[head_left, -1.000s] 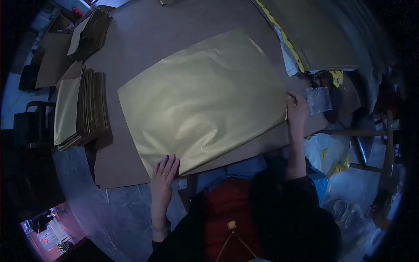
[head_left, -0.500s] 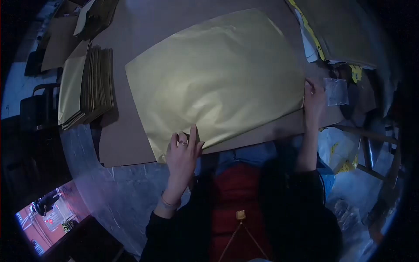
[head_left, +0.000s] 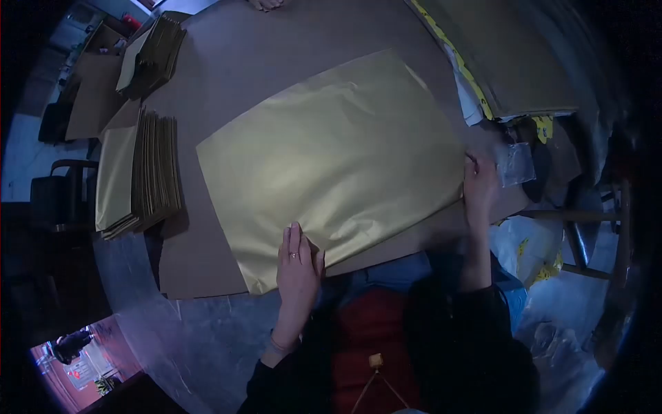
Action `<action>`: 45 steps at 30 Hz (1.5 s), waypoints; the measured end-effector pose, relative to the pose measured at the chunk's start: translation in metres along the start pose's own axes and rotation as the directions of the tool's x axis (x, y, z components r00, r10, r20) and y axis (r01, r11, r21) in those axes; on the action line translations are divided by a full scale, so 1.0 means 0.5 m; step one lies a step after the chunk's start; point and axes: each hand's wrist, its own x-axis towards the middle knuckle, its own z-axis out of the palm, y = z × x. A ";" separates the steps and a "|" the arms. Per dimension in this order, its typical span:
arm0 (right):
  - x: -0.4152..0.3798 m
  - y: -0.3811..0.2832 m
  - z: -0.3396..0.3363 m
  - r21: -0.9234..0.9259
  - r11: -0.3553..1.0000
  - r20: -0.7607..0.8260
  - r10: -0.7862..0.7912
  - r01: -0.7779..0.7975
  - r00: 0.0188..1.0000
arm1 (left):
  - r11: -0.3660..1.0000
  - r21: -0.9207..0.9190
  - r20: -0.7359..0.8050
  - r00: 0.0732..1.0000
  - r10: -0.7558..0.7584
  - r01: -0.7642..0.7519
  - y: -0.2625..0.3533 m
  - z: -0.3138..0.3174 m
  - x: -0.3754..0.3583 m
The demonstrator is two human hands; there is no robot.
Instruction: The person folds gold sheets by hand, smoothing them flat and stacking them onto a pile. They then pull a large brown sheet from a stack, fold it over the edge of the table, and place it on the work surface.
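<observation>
A large gold paper sheet (head_left: pixel 331 162) lies flat on a brown cardboard-covered table (head_left: pixel 227 62). My left hand (head_left: pixel 298 265) rests flat on the sheet's near edge, fingers together and pointing away from me, a ring on one finger. My right hand (head_left: pixel 479 186) holds the sheet's near right corner, fingers curled at the edge. Both arms wear dark sleeves.
A stack of folded gold sheets (head_left: pixel 141 172) stands at the left, a second stack (head_left: pixel 155 52) farther back left. Large flat sheets (head_left: pixel 503 55) lie at the right. A small clear plastic bag (head_left: pixel 516 164) sits beside my right hand. Another person's hand (head_left: pixel 265 4) shows at the far edge.
My left hand slid right along the near edge, from the sheet's left corner toward its middle, and flattened. My right hand stayed at the right corner. The view shifted slightly.
</observation>
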 end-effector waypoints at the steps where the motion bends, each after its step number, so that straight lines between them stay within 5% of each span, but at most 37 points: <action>1: 0.000 -0.001 -0.001 -0.033 0.999 0.032 0.000 0.002 0.999 | 0.999 0.038 0.045 0.998 -0.040 0.039 0.009 -0.003 0.004; 16: -0.008 0.001 0.006 -0.016 0.996 0.007 0.090 -0.090 0.996 | 0.987 0.157 0.017 1.000 -0.025 0.022 0.051 -0.013 0.026; 22: -0.030 -0.036 -0.036 -0.241 0.963 0.010 0.123 -0.117 0.992 | 0.969 0.248 -0.015 1.000 -0.004 0.007 0.043 0.013 0.014; 24: -0.047 -0.081 -0.062 -0.200 0.970 -0.152 -0.166 0.134 0.974 | 0.968 0.251 -0.025 1.000 -0.001 0.007 0.047 0.007 0.020; 26: -0.086 -0.128 -0.051 0.129 0.944 -0.149 -0.286 0.305 0.947 | 0.969 0.246 -0.013 1.000 -0.010 0.013 0.056 0.002 0.019; 27: -0.116 -0.177 -0.065 0.205 0.913 0.062 -0.372 0.353 0.926 | 0.968 0.248 -0.013 0.999 -0.033 0.036 0.058 0.002 0.021; 28: -0.161 -0.207 -0.050 0.455 0.803 0.073 -0.463 0.384 0.883 | 0.974 0.224 0.034 0.999 -0.043 0.034 0.051 0.004 0.021; 29: -0.211 -0.235 -0.035 0.572 0.757 0.229 -0.517 0.315 0.825 | 0.975 0.220 0.039 0.999 -0.025 0.016 0.048 0.007 0.019; 30: -0.252 -0.268 -0.026 0.639 0.710 0.402 -0.637 0.297 0.658 | 0.975 0.222 0.042 0.999 -0.025 0.015 0.045 0.012 0.019; 32: -0.311 -0.315 0.001 0.771 0.567 0.368 -0.767 0.289 0.526 | 0.995 0.102 0.008 1.000 -0.009 0.008 0.003 0.050 -0.012; 33: -0.325 -0.324 0.025 0.768 0.574 0.367 -0.758 0.283 0.539 | 0.995 0.104 0.016 1.000 0.006 -0.008 -0.005 0.069 -0.018; 35: -0.345 -0.324 0.071 0.729 0.495 0.306 -0.854 0.474 0.420 | 0.973 0.219 0.073 0.993 -0.096 0.077 -0.008 0.090 -0.023; 36: -0.331 -0.315 0.075 0.700 0.509 0.334 -0.853 0.500 0.401 | 0.969 -0.204 0.072 0.989 -0.130 0.142 0.001 0.066 -0.015; 37: -0.313 -0.303 0.070 0.698 0.518 0.336 -0.847 0.495 0.412 | 0.970 -0.202 0.079 0.990 -0.120 0.134 0.015 0.044 -0.006; 39: -0.268 -0.272 0.048 0.678 0.557 0.333 -0.814 0.480 0.475 | 0.979 0.204 0.050 0.999 -0.004 -0.007 0.042 0.011 0.013; 41: -0.222 -0.240 0.034 0.670 0.607 0.384 -0.777 0.428 0.500 | 0.977 0.215 0.091 0.996 -0.025 0.005 0.051 0.002 0.017; 45: -0.109 -0.128 0.014 0.662 0.737 0.433 -0.524 0.135 0.733 | 0.969 0.246 0.085 0.996 -0.026 0.004 0.051 0.007 0.016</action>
